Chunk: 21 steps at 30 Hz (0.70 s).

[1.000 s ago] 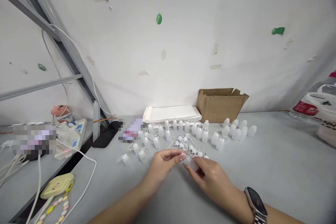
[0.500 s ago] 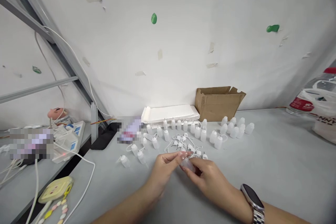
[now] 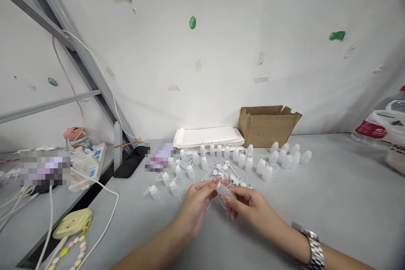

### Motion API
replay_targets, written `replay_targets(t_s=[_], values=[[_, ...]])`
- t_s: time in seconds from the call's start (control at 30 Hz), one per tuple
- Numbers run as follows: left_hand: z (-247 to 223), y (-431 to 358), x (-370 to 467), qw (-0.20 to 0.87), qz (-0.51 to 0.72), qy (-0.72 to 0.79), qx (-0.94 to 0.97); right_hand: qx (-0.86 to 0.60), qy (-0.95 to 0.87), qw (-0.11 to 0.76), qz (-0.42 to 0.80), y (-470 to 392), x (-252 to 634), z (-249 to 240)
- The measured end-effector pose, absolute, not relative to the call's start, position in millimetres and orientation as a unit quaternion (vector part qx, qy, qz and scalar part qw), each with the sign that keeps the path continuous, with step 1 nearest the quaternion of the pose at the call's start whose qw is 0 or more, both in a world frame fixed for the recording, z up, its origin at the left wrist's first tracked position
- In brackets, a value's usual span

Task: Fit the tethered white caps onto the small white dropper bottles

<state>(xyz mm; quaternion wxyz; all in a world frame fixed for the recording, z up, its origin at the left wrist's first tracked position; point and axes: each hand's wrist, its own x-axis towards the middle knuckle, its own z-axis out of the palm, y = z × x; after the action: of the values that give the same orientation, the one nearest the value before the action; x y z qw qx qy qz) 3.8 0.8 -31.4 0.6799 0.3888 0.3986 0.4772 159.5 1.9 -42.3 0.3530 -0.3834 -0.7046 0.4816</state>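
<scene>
A small translucent plastic squeeze bottle [image 3: 225,191] lies tilted between my two hands, low over the grey table. Its top end is pinched by the thumb and fingers of my left hand [image 3: 195,203]. My right hand [image 3: 253,207] grips the lower body from the other side. Just beyond my fingers is a loose heap of white caps with thin straps [image 3: 225,170]. Around that heap stand several bottles with dark needle tips [image 3: 204,163], some with straps hanging off. Farther right, plain bottles without needles [image 3: 287,162] are clustered.
An open cardboard box [image 3: 268,128] and a stack of white flat packages [image 3: 210,137] sit against the wall. At left are a power strip [image 3: 90,168], white cables and a yellow device [image 3: 73,223] with a bead strap. A plastic bag [image 3: 395,154] and large bottle [image 3: 371,128] stand at right.
The view has swung slightly left, so things sit farther right. My right wrist has rolled, turning the watch face away. More of the bottle's body now shows between my hands.
</scene>
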Motion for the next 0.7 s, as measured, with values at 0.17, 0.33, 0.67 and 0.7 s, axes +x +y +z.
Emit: replay_targets(t_s=[0.17,0.33,0.67,0.7], values=[[-34,-2,8,0.669,0.511,0.388,0.374,-0.372,-0.816,0.43,0.103,-4,160,-54],[-37,-4,10,0.661,0.505,0.395,0.39,-0.329,-0.844,0.406,-0.12,-3,159,-59],[-37,1,7,0.695,0.47,0.343,0.422,-0.404,-0.768,0.385,0.314,-5,158,-42],[-36,1,7,0.703,0.465,0.335,0.421,-0.401,-0.726,0.366,0.423,-4,159,-38]])
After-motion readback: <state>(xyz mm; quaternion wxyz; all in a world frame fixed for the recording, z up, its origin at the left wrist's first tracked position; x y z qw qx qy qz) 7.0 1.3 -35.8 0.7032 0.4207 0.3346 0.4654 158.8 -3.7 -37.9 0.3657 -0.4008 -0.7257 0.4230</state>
